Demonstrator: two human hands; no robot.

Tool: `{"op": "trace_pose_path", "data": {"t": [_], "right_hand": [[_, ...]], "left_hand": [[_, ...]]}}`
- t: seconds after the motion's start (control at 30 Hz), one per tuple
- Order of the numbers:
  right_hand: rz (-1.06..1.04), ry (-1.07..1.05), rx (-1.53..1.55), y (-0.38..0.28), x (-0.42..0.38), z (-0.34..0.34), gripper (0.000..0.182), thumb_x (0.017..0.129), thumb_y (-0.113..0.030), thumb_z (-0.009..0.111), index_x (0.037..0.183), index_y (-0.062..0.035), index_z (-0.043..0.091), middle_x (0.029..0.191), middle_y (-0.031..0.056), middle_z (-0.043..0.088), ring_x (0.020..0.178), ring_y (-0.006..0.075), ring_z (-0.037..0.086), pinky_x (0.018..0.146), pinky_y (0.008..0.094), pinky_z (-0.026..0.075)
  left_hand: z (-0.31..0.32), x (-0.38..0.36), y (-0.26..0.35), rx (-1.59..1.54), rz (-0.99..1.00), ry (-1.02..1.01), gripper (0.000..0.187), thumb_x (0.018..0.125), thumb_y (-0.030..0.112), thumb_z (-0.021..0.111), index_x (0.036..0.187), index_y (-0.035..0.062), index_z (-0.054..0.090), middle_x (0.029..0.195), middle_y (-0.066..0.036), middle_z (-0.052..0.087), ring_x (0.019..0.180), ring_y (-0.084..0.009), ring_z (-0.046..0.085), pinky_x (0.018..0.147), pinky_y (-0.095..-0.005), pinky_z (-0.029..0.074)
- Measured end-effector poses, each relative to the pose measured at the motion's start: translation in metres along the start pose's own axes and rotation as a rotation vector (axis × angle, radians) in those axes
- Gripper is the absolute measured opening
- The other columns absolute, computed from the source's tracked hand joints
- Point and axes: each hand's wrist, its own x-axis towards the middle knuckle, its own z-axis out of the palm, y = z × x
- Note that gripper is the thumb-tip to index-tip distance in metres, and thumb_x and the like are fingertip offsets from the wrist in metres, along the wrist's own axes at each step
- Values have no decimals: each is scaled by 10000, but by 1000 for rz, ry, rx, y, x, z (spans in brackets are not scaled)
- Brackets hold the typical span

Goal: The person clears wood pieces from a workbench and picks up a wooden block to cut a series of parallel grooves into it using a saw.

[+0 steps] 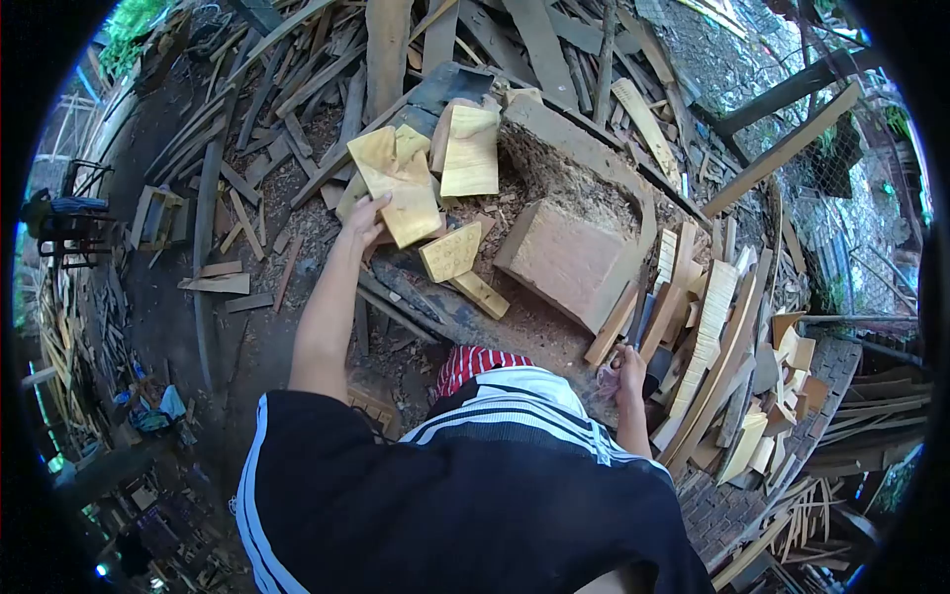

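My left hand (366,222) grips the lower left edge of a pale yellow wooden piece (408,198) lying among similar blocks. Just right of it stands another pale block (470,153). Below these, a flat piece with faint marks (451,253) rests beside a small block (480,294). My right hand (629,368) is closed at the right, beside a brown wooden strip (612,325); what it holds is too small to make out. Some thin pinkish material (606,380) shows next to its fingers.
A large squared wooden block (574,259) sits in front of me, with wood crumbs behind it. Long boards and offcuts (708,342) are stacked at the right. More planks (386,54) lie across the far side. A small wooden frame (161,218) stands at the left.
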Motion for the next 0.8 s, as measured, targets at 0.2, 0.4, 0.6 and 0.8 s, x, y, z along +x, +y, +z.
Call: {"op": "trace_pose_path", "data": {"t": [0.2, 0.4, 0.6, 0.8], "right_hand": [[-308, 188, -55, -7, -3, 2, 370, 1005, -248, 374, 932, 4, 635, 612, 7, 502, 514, 95, 442, 499, 256, 370], [-338, 176, -4, 5, -4, -11, 373, 1008, -253, 380, 962, 25, 624, 603, 17, 531, 522, 91, 472, 511, 244, 389], [-374, 217, 26, 35, -19, -41, 370, 1013, -274, 383, 1014, 22, 605, 621, 15, 504, 518, 83, 471, 495, 251, 403], [-433, 238, -76, 53, -33, -45, 403, 1019, -334, 360, 1040, -12, 600, 753, 46, 546, 609, 137, 519, 579, 319, 455]], "left_hand": [[114, -122, -43, -113, -124, -274, 458, 838, 147, 709, 1238, 57, 504, 1169, -77, 604, 1089, -210, 583, 969, -387, 465], [221, -155, -140, -13, -194, -331, 439, 814, 114, 724, 1213, 58, 551, 1118, -89, 631, 993, -221, 638, 861, -393, 548], [251, -155, -176, 33, -92, -230, 407, 839, 96, 691, 1209, 31, 537, 1064, -95, 634, 972, -213, 640, 816, -383, 561], [237, -166, -167, 516, 106, -309, 621, 857, 59, 633, 1363, 19, 275, 1125, -146, 581, 999, -233, 615, 809, -371, 568]]}}
